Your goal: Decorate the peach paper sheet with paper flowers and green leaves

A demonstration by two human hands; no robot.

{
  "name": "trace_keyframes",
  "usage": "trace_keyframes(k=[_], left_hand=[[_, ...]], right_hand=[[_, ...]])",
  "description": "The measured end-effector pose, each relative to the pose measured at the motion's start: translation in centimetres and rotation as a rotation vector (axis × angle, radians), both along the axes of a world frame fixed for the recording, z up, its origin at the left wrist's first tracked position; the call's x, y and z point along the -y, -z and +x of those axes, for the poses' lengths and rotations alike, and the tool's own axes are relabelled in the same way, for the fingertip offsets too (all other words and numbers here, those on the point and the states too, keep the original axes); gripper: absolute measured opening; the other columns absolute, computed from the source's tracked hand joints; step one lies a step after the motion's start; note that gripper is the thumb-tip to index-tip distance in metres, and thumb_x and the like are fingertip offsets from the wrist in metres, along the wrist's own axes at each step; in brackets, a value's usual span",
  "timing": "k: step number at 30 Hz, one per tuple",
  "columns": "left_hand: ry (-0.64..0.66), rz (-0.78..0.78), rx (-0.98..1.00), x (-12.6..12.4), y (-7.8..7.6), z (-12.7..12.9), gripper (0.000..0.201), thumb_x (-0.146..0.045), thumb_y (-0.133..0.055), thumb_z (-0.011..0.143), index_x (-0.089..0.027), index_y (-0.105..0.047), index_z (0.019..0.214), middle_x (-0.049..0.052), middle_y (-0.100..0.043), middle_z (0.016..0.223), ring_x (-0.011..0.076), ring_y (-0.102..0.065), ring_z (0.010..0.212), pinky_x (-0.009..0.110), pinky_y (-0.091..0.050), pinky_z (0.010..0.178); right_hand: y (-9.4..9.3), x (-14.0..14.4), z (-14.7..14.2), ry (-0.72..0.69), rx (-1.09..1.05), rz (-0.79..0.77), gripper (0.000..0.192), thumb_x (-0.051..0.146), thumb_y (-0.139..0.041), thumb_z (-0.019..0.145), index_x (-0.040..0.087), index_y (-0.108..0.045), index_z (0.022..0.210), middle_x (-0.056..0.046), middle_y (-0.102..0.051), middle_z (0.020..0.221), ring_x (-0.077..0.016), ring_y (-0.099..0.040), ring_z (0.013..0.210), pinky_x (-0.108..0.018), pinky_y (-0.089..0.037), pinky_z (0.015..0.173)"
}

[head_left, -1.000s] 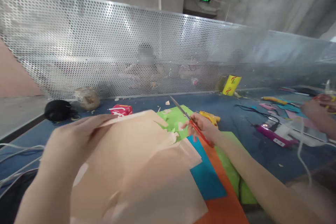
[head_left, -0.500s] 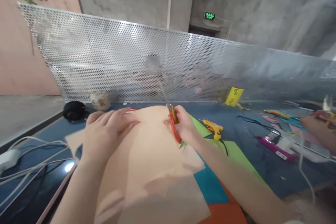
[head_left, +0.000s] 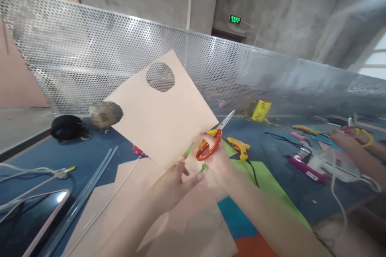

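A pair of scissors (head_left: 209, 147) with red and yellow handles is in my right hand (head_left: 218, 160), blades pointing up and to the right. My left hand (head_left: 173, 182) is closed at the lower edge of a beige sheet of paper (head_left: 159, 122); its fingertips are partly hidden. That sheet stands raised and tilted, with a roundish hole cut near its top corner. Between my hands is a small pale piece of paper (head_left: 193, 164), too blurred to make out fully. More beige paper (head_left: 120, 196) lies under my forearms.
Green paper (head_left: 271, 184), blue paper (head_left: 239, 217) and orange paper (head_left: 253, 245) lie at right. Beyond are a yellow glue gun (head_left: 240, 147) and a purple glue gun (head_left: 306, 167). Glue sticks (head_left: 81, 198) and a tablet (head_left: 30, 217) lie left. Another person's hand (head_left: 343, 140) works at far right.
The holed beige sheet has come up into view, tilted upright. My left hand has moved right and down, close to my right hand. The scissors now point up to the right.
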State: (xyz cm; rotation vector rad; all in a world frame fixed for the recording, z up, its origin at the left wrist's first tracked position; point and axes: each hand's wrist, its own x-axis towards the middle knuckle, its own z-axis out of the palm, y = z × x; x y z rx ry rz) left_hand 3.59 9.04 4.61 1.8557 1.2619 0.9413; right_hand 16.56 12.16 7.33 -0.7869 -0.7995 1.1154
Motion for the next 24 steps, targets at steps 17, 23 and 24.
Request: trace_keyframes(k=[17,23,24], left_hand=[[-0.284,-0.221,0.973,-2.1,-0.6,-0.1,0.029,-0.032,-0.081,0.05,-0.013,-0.062,0.062,0.008,-0.069,0.082,0.0141,-0.065,0.063,0.016,-0.038,0.036],[-0.371,-0.204,0.936,-2.7,-0.2,-0.9,0.028,-0.028,-0.078,0.054,-0.011,-0.061,0.067,0.008,-0.066,0.078,0.0213,-0.069,0.069,0.017,-0.043,0.038],[-0.376,-0.196,0.914,-2.7,-0.2,-1.0,0.029,-0.029,-0.078,0.054,-0.011,-0.06,0.068,0.007,-0.065,0.075,0.0218,-0.069,0.068,0.018,-0.042,0.037]], right_hand=[[0.4,1.2,0.7,-0.385,-0.065,-0.151,0.021,0.033,-0.067,0.07,0.018,-0.053,0.071,0.0,-0.06,0.063,-0.0142,-0.062,0.059,-0.021,-0.048,0.045],[-1.5,2.5,4.8,-0.947,0.27,-0.369,0.055,0.062,-0.038,0.084,0.014,-0.053,0.063,-0.003,-0.056,0.051,-0.017,-0.057,0.042,-0.03,-0.049,0.041],[-1.8,3.0,5.3,-1.033,0.354,-0.372,0.056,0.062,-0.035,0.085,0.013,-0.055,0.067,-0.003,-0.057,0.052,-0.0152,-0.057,0.043,-0.027,-0.048,0.042]])
